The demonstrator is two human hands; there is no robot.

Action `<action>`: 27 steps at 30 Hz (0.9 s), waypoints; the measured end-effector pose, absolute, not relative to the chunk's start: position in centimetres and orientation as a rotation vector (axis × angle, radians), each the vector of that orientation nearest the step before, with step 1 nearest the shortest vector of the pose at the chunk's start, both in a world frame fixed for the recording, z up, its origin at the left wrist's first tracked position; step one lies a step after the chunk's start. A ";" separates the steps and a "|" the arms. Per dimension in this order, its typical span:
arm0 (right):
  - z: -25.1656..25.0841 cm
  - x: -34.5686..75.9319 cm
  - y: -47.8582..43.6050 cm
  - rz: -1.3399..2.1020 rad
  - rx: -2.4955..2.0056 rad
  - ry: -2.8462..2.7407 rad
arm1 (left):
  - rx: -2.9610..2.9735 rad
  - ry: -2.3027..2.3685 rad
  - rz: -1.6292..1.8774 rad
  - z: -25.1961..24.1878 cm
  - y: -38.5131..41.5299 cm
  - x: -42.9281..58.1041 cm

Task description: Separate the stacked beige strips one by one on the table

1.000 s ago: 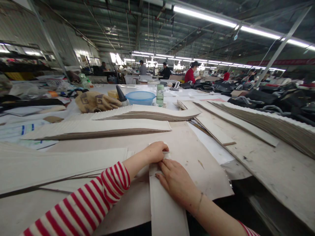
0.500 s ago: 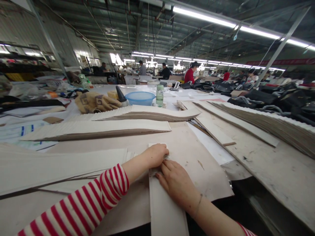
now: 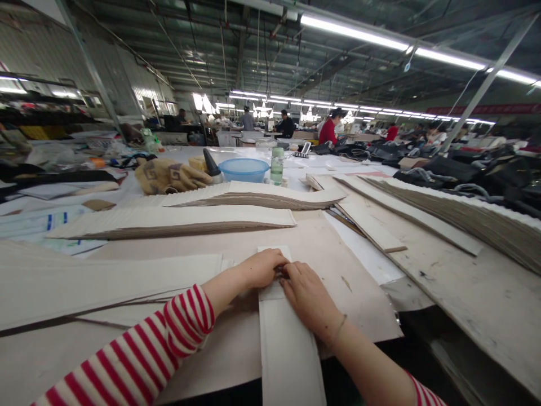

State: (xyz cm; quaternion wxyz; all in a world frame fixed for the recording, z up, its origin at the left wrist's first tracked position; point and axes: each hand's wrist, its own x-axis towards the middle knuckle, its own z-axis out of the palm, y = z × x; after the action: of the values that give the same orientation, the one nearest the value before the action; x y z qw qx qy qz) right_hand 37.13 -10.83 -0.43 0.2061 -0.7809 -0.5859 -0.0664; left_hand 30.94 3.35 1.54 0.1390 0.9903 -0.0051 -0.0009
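Observation:
A long white strip (image 3: 289, 355) runs away from me over the table's near edge, with a crosswise edge or fold near its far end. Over that far end, my left hand (image 3: 264, 268) has its fingers curled down in a pinch. My right hand (image 3: 310, 296) meets it from the right, its bent fingers pressed together and its fingertips against the left ones. Whatever is between the fingertips is hidden. To the left lies a pile of wide white strips (image 3: 110, 282).
Behind my hands are stacked strips (image 3: 181, 223), a wavy stack (image 3: 270, 194), work gloves (image 3: 169, 176), a blue basin (image 3: 243, 169) and a green bottle (image 3: 276, 166). More strips (image 3: 465, 208) lie on a board at right. People work in the background.
My right hand has shifted slightly up and forward along the strip, its fingers drawing in against the left fingertips. My left hand has tilted a little and stays over the strip.

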 end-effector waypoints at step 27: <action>0.3 39.5 -9.0 0.178 -1.895 -1.967 | 2.799 0.219 0.037 1.8 5.2 28.4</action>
State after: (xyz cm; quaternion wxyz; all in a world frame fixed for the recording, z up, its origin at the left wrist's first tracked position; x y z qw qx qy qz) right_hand 39.46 -9.02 0.29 0.2010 -0.6781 -0.7041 0.0637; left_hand 28.36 5.25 1.84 0.1661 0.9830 0.0770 0.0131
